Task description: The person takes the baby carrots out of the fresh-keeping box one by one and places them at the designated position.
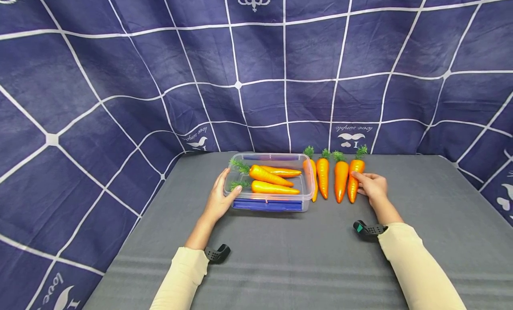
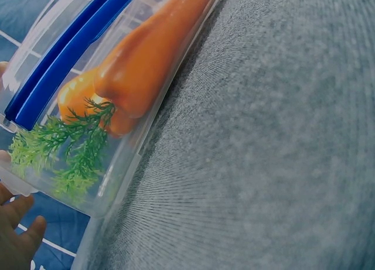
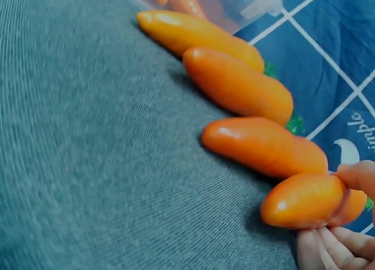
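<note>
A clear plastic container (image 1: 270, 155) with blue clips holds three orange carrots (image 1: 276, 188) with green leafy tops. My left hand (image 1: 219, 197) holds its left end, thumb over the rim and fingers along the outer side. In the left wrist view, some of those fingers (image 2: 23, 232) show beside the container's corner. My right hand (image 1: 372, 186) grips the rightmost carrot (image 1: 354, 181) of a row, thumb on one side and fingers on the other. That carrot (image 3: 304, 201) lies close beside its neighbour (image 3: 263, 144) in the right wrist view.
Left of the gripped carrot lie three others: one carrot (image 1: 341, 181) nearest it, another (image 1: 322, 178), and one (image 1: 314, 185) partly behind the container's right end. Grey cloth (image 1: 288, 256) covers the table. A blue curtain (image 1: 312, 100) with white lines hangs behind.
</note>
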The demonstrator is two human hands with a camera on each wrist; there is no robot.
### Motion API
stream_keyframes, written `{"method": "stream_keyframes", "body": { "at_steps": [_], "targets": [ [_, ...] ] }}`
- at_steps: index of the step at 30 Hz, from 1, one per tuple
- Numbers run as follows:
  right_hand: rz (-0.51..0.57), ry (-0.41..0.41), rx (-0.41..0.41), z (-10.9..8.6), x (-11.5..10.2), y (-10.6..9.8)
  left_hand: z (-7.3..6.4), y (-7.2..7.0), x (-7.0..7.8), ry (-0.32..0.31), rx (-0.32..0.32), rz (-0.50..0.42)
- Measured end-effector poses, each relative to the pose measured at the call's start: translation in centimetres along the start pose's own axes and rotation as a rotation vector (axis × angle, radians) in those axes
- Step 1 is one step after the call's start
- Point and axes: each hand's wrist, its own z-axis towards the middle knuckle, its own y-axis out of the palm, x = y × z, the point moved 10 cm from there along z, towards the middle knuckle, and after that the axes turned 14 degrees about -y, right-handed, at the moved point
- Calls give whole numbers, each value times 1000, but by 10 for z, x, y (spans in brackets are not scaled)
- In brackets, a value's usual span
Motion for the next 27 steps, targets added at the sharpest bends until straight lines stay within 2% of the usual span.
{"method": "stream_keyframes", "body": {
  "at_steps": [4,8,12,20,27],
  "targets": [
    [-118,-35,-23,3,-2,2,0,-1,0,3,1,-1],
    [-161,-59,-10,3,-1,0,0,0,0,8,-1,0],
    [-128,-71,16,2,0,-1,0,0,0,17,2,1],
    [21,-73,81,1,2,-6,0,0,1,14,2,-3],
    [10,-97,90,3,-13,-9,0,0,1,10,-4,-6]
  ]
}}
